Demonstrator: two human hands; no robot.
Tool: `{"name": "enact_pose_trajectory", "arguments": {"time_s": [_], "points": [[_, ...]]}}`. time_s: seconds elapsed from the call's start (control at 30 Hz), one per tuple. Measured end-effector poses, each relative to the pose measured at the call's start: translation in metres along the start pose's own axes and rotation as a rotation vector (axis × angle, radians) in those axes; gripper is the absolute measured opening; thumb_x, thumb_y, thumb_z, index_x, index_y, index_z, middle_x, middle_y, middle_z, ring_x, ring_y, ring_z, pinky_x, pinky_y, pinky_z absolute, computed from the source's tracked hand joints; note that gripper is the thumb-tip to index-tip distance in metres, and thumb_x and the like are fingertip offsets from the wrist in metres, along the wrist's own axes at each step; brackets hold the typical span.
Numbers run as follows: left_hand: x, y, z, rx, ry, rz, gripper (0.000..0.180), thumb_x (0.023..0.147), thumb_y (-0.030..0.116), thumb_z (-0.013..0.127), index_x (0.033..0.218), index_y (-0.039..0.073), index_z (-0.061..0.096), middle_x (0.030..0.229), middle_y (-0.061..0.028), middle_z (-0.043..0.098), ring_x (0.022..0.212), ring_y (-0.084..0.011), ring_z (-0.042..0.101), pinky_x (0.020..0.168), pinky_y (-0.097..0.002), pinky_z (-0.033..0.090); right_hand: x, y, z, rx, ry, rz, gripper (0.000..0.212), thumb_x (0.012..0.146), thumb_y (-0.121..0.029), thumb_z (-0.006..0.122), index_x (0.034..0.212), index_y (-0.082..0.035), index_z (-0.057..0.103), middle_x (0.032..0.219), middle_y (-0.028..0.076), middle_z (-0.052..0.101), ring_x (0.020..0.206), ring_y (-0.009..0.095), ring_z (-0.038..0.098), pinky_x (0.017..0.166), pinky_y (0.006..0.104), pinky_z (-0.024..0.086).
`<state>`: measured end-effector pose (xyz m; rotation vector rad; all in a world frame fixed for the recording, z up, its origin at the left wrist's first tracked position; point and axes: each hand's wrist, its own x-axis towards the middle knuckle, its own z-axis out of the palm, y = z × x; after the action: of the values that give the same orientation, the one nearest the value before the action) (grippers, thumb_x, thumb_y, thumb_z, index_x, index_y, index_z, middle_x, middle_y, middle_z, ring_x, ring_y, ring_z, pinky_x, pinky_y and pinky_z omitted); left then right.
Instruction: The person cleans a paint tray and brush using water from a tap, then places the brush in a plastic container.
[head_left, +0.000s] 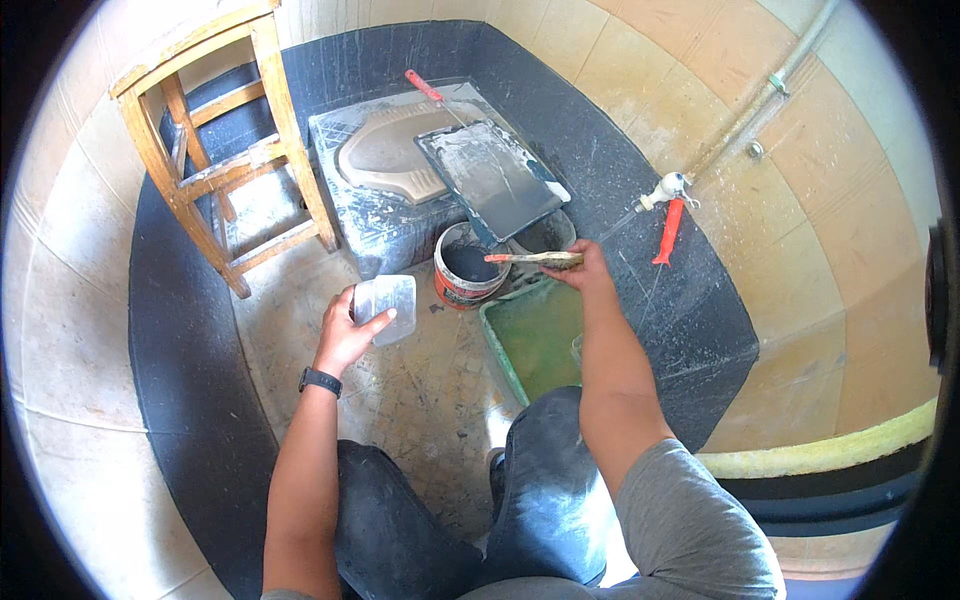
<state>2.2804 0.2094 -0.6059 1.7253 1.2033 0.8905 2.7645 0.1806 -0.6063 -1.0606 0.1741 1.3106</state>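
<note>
Both bare forearms enter from the lower edge and extend forward over the floor.

Left arm: nearly straight, reaching up and slightly right. A dark watch sits on the wrist. The left hand (350,335) is raised, palm turned inward, fingers curled around a clear container (385,307), thumb across its front face.

Right arm: upper arm in a grey sleeve, forearm angled up and left, wrist slightly bent. The right hand (588,270) is closed in a pinch grip on a brush (535,258), held level and pointing left.

Both knees are bent between the arms.
</note>
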Motion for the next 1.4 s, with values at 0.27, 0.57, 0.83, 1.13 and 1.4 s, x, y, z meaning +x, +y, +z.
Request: {"name": "enact_pose_trajectory", "arguments": {"time_s": [0.27, 0.57, 0.83, 1.13, 1.4], "points": [[-0.005, 0.003, -0.002, -0.081, 0.005, -0.009, 0.052, 0.075, 0.026, 0.085, 0.115, 0.000, 0.065, 0.107, -0.0156, 0.071, 0.097, -0.0241, 0.069, 0.087, -0.0371, 0.054, 0.010, 0.009, -0.017, 0.014, 0.165, -0.121, 0.070, 0.089, -0.059, 0.054, 0.133, -0.004, 0.048, 0.137, 0.019, 0.048, 0.127, 0.040, 0.048, 0.101, 0.0612, 0.040], [-0.001, -0.005, 0.001, -0.024, -0.009, -0.019, 0.051, 0.075, 0.028, 0.085, 0.114, 0.001, 0.065, 0.107, -0.0146, 0.071, 0.097, -0.0237, 0.069, 0.088, -0.0366, 0.054, 0.011, -0.004, -0.008, 0.002, 0.088, -0.048, 0.067, 0.084, -0.058, 0.058, 0.133, -0.012, 0.056, 0.138, 0.012, 0.056, 0.124, 0.036, 0.052, 0.103, 0.0593, 0.037], [0.001, 0.002, 0.013, -0.055, -0.035, -0.004, 0.049, 0.076, 0.027, 0.085, 0.114, 0.001, 0.065, 0.106, -0.0136, 0.071, 0.096, -0.0229, 0.069, 0.088, -0.0362, 0.053, 0.063, -0.008, -0.047, -0.269, 0.296, -0.401, 0.036, 0.088, -0.037, 0.057, 0.103, -0.005, 0.064, 0.112, 0.019, 0.067, 0.092, 0.035, 0.065, 0.082, 0.0479, 0.053], [0.002, -0.004, 0.013, -0.085, -0.051, -0.037, 0.047, 0.077, 0.024, 0.084, 0.114, 0.001, 0.065, 0.106, -0.0127, 0.072, 0.095, -0.0209, 0.069, 0.087, -0.0348, 0.053, 0.076, -0.019, -0.025, -0.241, 0.623, -0.637, 0.033, 0.084, -0.025, 0.058, 0.104, 0.001, 0.066, 0.105, 0.019, 0.067, 0.088, 0.035, 0.067, 0.078, 0.0491, 0.053], [0.002, -0.009, 0.001, -0.044, -0.053, -0.050, 0.046, 0.078, 0.023, 0.084, 0.113, 0.000, 0.064, 0.104, -0.0123, 0.072, 0.094, -0.0198, 0.069, 0.086, -0.0344, 0.054, 0.033, -0.003, -0.010, -0.308, 0.438, -0.475, 0.053, 0.087, -0.030, 0.054, 0.123, 0.009, 0.059, 0.124, 0.021, 0.064, 0.106, 0.037, 0.065, 0.088, 0.0500, 0.051]]}}
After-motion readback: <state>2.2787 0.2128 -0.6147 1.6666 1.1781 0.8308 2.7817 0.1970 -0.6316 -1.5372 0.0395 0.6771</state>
